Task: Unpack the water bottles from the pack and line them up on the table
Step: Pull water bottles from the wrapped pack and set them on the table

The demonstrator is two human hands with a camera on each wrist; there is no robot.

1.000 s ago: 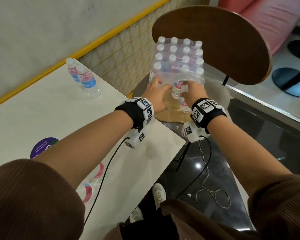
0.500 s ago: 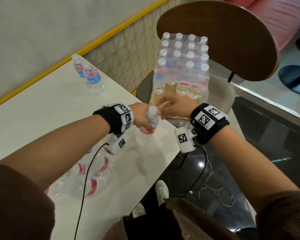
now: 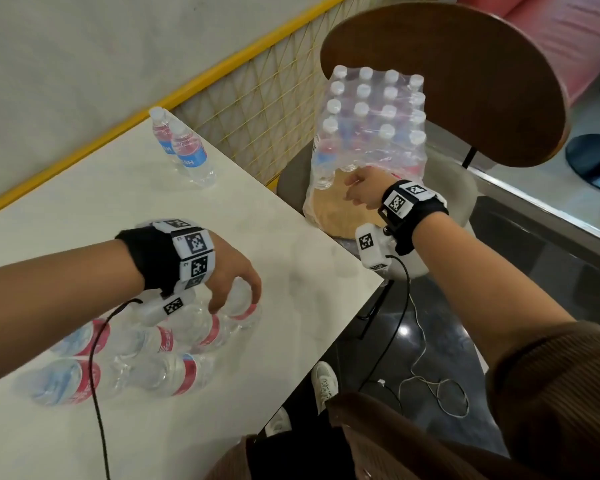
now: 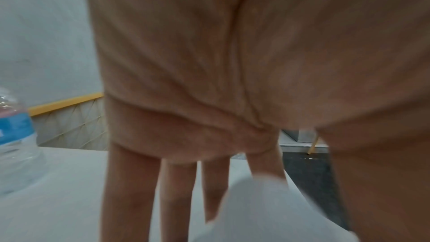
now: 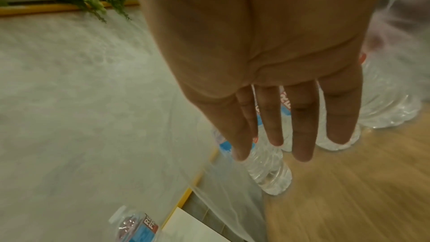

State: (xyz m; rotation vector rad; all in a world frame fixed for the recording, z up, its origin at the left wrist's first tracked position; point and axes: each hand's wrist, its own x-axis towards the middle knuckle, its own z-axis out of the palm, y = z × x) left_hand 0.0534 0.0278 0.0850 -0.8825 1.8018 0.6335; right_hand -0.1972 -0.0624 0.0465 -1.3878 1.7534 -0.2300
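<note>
The shrink-wrapped pack of water bottles (image 3: pixel 374 116) stands on a chair seat beside the white table (image 3: pixel 84 209). Its near side is torn open over a brown cardboard base (image 5: pixel 349 190). My left hand (image 3: pixel 234 292) grips the top of a water bottle (image 3: pixel 245 308) from above at the right end of a cluster of several red-labelled bottles (image 3: pixel 163 341) on the table. The bottle's white cap (image 4: pixel 267 209) shows between the fingers and thumb. My right hand (image 3: pixel 359 188) reaches into the pack's opening with straight fingers (image 5: pixel 300 126), empty, just short of the front bottles (image 5: pixel 270 172).
Two blue-labelled bottles (image 3: pixel 187 154) stand at the table's far edge by a yellow mesh fence (image 3: pixel 257 98). The chair's brown backrest (image 3: pixel 465 81) rises behind the pack. Loose plastic wrap (image 5: pixel 221 200) hangs at the pack's left side. A cable (image 3: pixel 430 386) lies on the dark floor.
My left hand carried a bottle from near the pack, left and toward me, to the cluster on the table. My right hand went back into the pack's opening.
</note>
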